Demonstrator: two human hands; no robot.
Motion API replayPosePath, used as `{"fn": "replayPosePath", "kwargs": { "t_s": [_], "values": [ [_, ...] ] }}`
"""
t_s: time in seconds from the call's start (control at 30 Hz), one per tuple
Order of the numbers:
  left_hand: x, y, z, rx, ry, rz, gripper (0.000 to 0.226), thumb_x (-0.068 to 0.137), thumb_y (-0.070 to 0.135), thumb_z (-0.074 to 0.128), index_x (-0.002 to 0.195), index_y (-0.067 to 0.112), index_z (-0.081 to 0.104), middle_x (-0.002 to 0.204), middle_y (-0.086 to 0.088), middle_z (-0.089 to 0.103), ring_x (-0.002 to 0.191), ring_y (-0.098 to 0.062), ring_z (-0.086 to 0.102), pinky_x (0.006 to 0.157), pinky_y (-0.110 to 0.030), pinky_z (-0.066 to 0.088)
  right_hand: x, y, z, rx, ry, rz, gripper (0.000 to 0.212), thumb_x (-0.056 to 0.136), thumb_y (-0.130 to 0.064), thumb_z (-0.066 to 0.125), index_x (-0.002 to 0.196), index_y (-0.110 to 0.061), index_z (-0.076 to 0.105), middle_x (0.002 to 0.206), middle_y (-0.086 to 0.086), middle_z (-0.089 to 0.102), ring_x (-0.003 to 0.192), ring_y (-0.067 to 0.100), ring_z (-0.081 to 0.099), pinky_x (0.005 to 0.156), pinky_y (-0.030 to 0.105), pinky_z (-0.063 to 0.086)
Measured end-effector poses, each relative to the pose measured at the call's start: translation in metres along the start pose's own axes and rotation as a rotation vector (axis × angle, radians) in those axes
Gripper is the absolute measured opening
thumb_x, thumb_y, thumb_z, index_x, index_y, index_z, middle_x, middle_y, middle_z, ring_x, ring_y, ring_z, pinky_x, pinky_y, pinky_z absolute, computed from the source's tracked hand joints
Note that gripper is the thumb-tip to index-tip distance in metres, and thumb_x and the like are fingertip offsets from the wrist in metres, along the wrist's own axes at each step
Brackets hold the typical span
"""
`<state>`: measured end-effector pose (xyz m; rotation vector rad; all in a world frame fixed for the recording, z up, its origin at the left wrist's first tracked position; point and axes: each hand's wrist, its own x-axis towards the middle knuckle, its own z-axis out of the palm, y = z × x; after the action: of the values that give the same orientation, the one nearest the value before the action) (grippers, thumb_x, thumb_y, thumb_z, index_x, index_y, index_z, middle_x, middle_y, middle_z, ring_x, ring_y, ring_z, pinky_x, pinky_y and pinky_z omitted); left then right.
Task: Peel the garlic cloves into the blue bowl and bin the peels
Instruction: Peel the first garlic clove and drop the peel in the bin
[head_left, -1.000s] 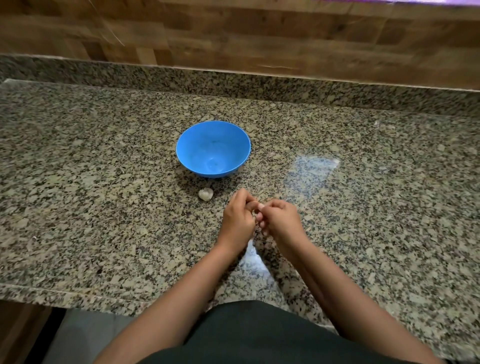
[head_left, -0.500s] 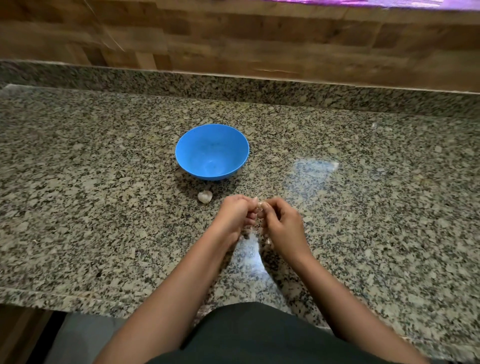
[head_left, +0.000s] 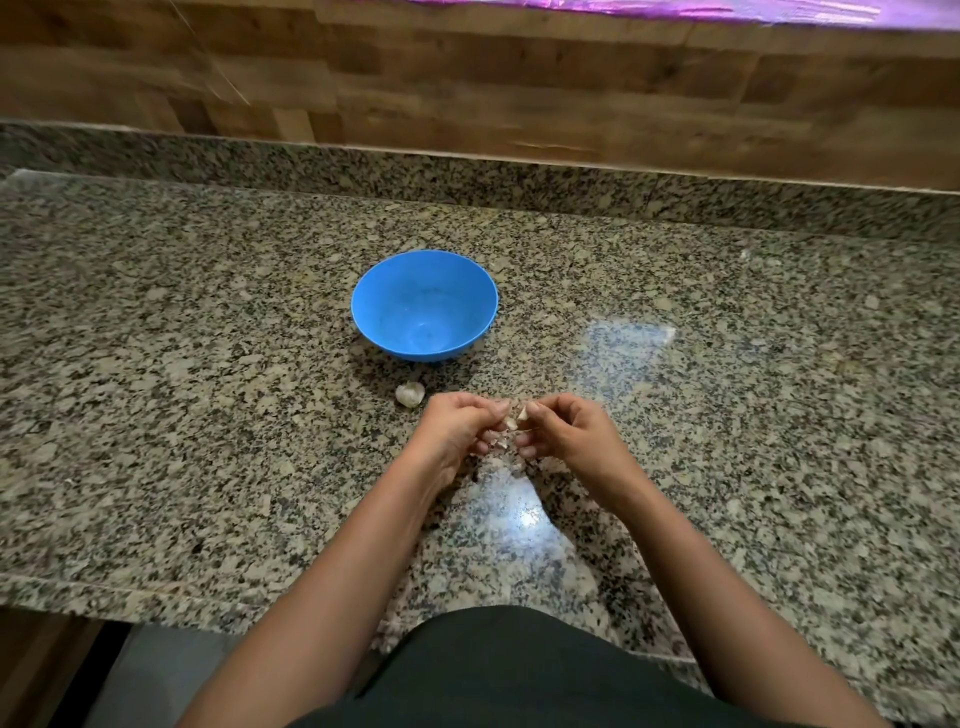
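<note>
1. In front of the blue bowl (head_left: 415, 291), on the side nearer to me, my two hands come together above the tabletop (head_left: 208, 364).
2. My left hand (head_left: 457, 428) has its fingers curled inward and pinches the garlic clove (head_left: 522, 413) from the left side.
3. My right hand (head_left: 566, 428) also has curled fingers. Its thumb and first finger pinch the same clove from the right side.
4. The clove is small and pale. It sits between the fingertips of both hands, which hide it partly.
5. Some thin pale peel (head_left: 500, 441) shows at my lower fingers. I cannot tell if it is attached to the clove.
6. The blue bowl stands upright on the speckled granite tabletop, and its inside shows plain blue.
7. A second garlic piece (head_left: 410, 394) lies on the tabletop just beside the near side of the bowl. It is near my left hand but does not touch it.
8. Behind the bowl, the granite rises in a low step, and above it there is a wooden wall (head_left: 467, 78).
9. My dark clothing (head_left: 519, 675) shows at the near edge of the tabletop, well apart from the bowl.
</note>
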<state>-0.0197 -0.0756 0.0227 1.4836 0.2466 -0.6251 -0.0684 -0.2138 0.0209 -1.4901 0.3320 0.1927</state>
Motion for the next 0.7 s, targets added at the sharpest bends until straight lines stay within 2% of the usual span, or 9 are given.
{"fn": "replayPosePath", "kwargs": {
  "t_s": [0.07,0.13,0.2,0.27,0.4,0.57,0.7],
  "values": [
    [0.001,-0.004,-0.002,0.047,-0.013,0.044,0.007,0.085,0.003,0.063,0.079,0.002,0.062,0.067,-0.006,0.061,0.049,-0.007,0.054,0.047,-0.014,0.045,-0.002,-0.005,-0.003,0.065,-0.036,0.033,0.009,0.091,-0.005,0.051,0.089,0.000,0.058,0.075,0.013,0.066,0.065,0.018,0.066,0.062,0.023,0.057],
    [0.000,-0.009,-0.002,0.237,0.024,0.111,0.003,0.085,0.004,0.065,0.083,0.006,0.064,0.075,-0.006,0.066,0.057,-0.008,0.061,0.057,-0.018,0.051,-0.003,-0.005,-0.003,0.169,-0.020,0.056,0.008,0.089,-0.001,0.053,0.085,0.002,0.059,0.073,0.014,0.068,0.065,0.020,0.067,0.062,0.024,0.058],
    [-0.002,-0.012,-0.003,0.493,0.074,0.184,0.009,0.085,0.006,0.065,0.091,0.012,0.067,0.088,-0.002,0.069,0.072,-0.010,0.064,0.070,-0.022,0.054,-0.004,0.000,-0.003,0.242,0.016,0.086,0.006,0.087,0.001,0.055,0.086,0.004,0.061,0.075,0.016,0.068,0.067,0.022,0.068,0.064,0.026,0.059],
    [-0.005,-0.013,-0.002,0.616,0.066,0.230,0.016,0.086,0.010,0.064,0.100,0.015,0.069,0.097,0.003,0.068,0.088,-0.010,0.063,0.083,-0.025,0.052,-0.004,0.005,-0.004,0.286,0.039,0.108,0.007,0.086,0.004,0.056,0.090,0.007,0.061,0.077,0.018,0.068,0.068,0.023,0.068,0.066,0.027,0.059],
    [-0.009,-0.010,0.000,0.496,0.017,0.276,0.015,0.084,0.020,0.068,0.099,0.017,0.070,0.095,0.003,0.071,0.089,-0.010,0.066,0.085,-0.031,0.054,-0.004,0.009,-0.003,0.293,0.044,0.096,0.013,0.085,0.007,0.057,0.096,0.009,0.064,0.082,0.018,0.069,0.068,0.020,0.068,0.068,0.025,0.058],
    [-0.006,-0.010,0.001,0.463,0.048,0.314,0.016,0.081,0.019,0.073,0.095,0.010,0.072,0.085,-0.002,0.072,0.079,-0.013,0.068,0.082,-0.035,0.057,-0.002,0.007,0.002,0.275,0.079,0.062,0.016,0.083,0.009,0.058,0.095,0.003,0.066,0.087,0.016,0.071,0.069,0.015,0.068,0.069,0.021,0.057],
    [-0.005,-0.011,0.001,0.445,0.053,0.321,0.009,0.080,0.018,0.073,0.087,0.013,0.072,0.082,-0.003,0.072,0.078,-0.016,0.068,0.082,-0.039,0.057,-0.004,0.005,0.004,0.239,0.076,0.038,0.020,0.081,0.010,0.060,0.100,0.007,0.065,0.092,0.018,0.070,0.074,0.016,0.068,0.069,0.020,0.056]
  ]
}}
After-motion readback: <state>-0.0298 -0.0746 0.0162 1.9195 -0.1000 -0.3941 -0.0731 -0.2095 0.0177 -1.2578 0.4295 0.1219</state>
